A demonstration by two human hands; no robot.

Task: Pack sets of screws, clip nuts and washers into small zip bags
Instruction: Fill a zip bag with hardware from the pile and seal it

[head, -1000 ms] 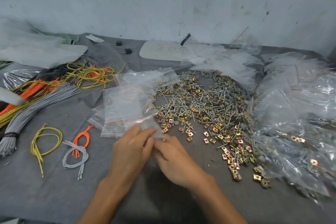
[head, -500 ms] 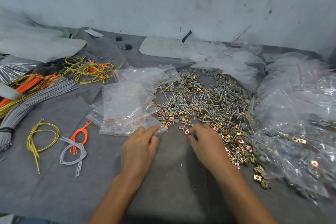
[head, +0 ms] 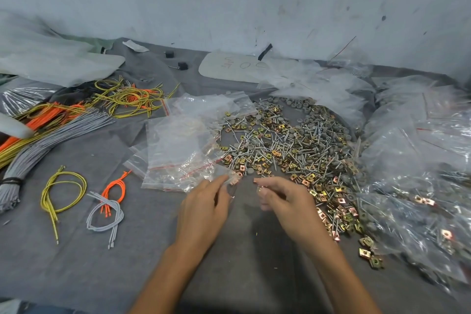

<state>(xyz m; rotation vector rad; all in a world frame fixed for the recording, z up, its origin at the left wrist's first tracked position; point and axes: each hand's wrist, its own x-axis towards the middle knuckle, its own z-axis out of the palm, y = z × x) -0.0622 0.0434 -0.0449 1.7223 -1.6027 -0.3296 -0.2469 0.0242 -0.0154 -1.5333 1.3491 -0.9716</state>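
Low in the middle, the left hand (head: 204, 208) pinches a small clear bag (head: 227, 178) between thumb and fingertips, holding it at the near edge of the loose hardware. Just right of it, a small gap away, the right hand (head: 286, 199) has its fingers curled and grips a copper-coloured clip nut (head: 256, 180) at its fingertips; whether it holds anything more I cannot tell. Both forearms reach in from the bottom edge over the grey-covered desk (head: 76, 275). Beyond the hands lies the pile (head: 293, 145) of screws, clip nuts and grey washers mixed together, spreading back and down the right side past the right hand. Left of the pile, and touching it, is a loose stack of empty bags (head: 178, 150) with red zip lines, which the held bag overlaps. Filled bags (head: 420, 199) are heaped along the right side of the desk. On the left lie a yellow wire loop (head: 61, 194), an orange loop (head: 116, 187) and a grey loop (head: 107, 214) close together, with a long grey wire bundle (head: 51, 140) and tangled yellow and orange wires (head: 127, 98) farther back. A white board (head: 237, 67) lies flat near the wall.
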